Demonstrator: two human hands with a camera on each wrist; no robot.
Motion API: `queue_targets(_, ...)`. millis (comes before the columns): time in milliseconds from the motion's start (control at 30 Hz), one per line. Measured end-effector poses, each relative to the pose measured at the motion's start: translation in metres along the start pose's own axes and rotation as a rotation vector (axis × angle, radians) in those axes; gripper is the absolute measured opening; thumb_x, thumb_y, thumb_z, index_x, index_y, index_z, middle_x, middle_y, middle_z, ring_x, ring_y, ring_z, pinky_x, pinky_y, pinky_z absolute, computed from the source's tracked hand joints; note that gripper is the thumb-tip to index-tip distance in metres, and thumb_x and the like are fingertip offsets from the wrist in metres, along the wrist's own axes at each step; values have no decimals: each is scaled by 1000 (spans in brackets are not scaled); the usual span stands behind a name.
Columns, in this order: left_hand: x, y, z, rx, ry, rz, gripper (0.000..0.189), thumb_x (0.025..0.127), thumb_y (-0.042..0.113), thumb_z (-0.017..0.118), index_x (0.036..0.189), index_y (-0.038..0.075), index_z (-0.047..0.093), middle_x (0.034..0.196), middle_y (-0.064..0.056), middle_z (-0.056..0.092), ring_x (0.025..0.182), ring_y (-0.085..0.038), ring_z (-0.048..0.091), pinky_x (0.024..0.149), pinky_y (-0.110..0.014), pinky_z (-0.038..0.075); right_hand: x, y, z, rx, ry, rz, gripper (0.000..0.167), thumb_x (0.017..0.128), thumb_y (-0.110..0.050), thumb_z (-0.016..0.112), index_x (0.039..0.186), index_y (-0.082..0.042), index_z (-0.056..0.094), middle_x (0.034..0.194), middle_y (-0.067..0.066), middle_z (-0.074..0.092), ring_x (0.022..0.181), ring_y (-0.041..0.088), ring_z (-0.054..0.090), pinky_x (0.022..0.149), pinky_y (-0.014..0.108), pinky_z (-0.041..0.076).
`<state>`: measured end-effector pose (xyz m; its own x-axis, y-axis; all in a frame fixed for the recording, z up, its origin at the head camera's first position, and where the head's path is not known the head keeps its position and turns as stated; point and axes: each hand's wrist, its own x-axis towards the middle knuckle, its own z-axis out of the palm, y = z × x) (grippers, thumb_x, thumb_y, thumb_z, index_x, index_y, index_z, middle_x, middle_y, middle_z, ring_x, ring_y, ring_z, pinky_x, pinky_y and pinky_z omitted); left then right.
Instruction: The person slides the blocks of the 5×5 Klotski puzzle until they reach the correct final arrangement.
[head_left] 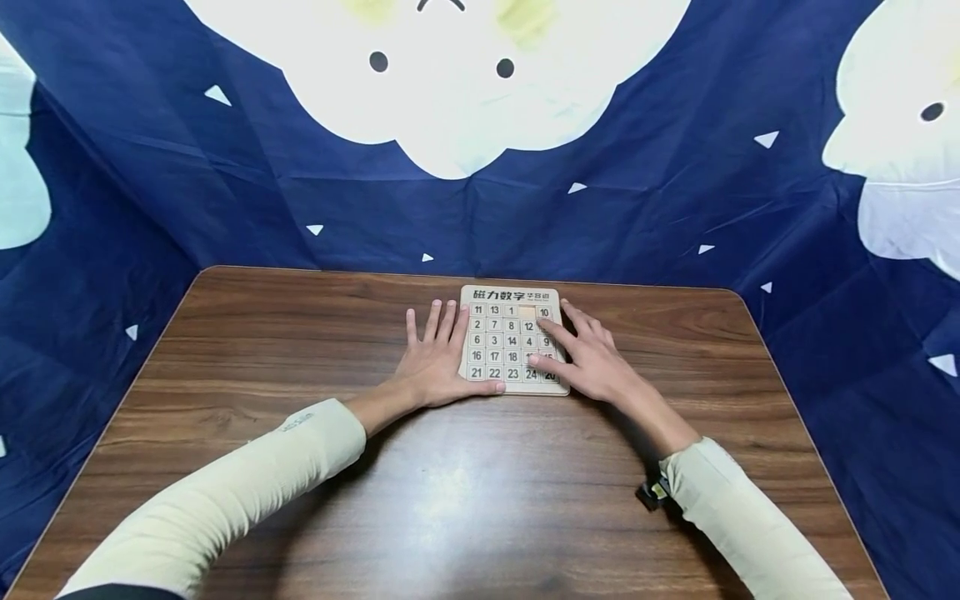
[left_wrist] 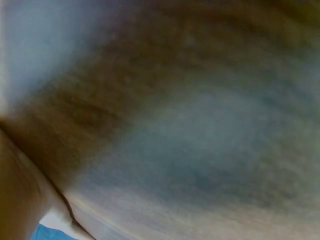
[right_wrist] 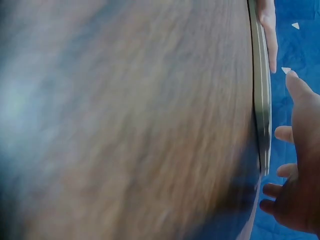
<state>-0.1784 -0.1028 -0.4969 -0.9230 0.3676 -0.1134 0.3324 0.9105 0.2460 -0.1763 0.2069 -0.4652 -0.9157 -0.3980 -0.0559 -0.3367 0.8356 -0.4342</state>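
A pale wooden sliding number puzzle [head_left: 512, 289] lies flat near the far edge of the table. Its top row reads 11, 13, 1, a bare slot [head_left: 527, 312], then 10. Along the puzzle's left side my left hand [head_left: 435, 371] is spread out, fingers straight, its thumb across the lower left edge. Over the right side reaches my right hand [head_left: 596, 362], fingers loosely extended, the index fingertip close to tile 12 and the thumb covering part of the fourth row. In the right wrist view, the puzzle's edge [right_wrist: 261, 105] shows beside the right hand [right_wrist: 307, 155].
The brown wood-grain table [head_left: 442, 500] has rounded far corners. A dark blue cloth [head_left: 360, 217] with white clouds and triangles hangs behind it and at both sides. A small black device [head_left: 651, 495] sits at the right wrist. Blurred tabletop fills most of the left wrist view.
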Motion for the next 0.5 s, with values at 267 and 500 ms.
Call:
queue_targets(267, -1, -1, 1, -20, 3, 8, 153, 79, 111, 47, 182, 12, -8, 190, -16, -10, 178, -39, -15, 135, -72, -24, 6, -10, 1, -31, -16, -18, 80, 105, -74, 62, 174, -37, 47, 192, 17, 8, 173, 51, 19, 135, 78, 18)
queue_targets(500, -1, -1, 0, -23, 7, 4, 152, 80, 109, 50, 182, 12, -7, 191, -16, -9, 178, -40, -14, 136, -72, -24, 10, -16, 2, -38, -8, -40, 78, 105, -72, 64, 173, -36, 49, 191, 19, 11, 173, 53, 18, 135, 80, 17)
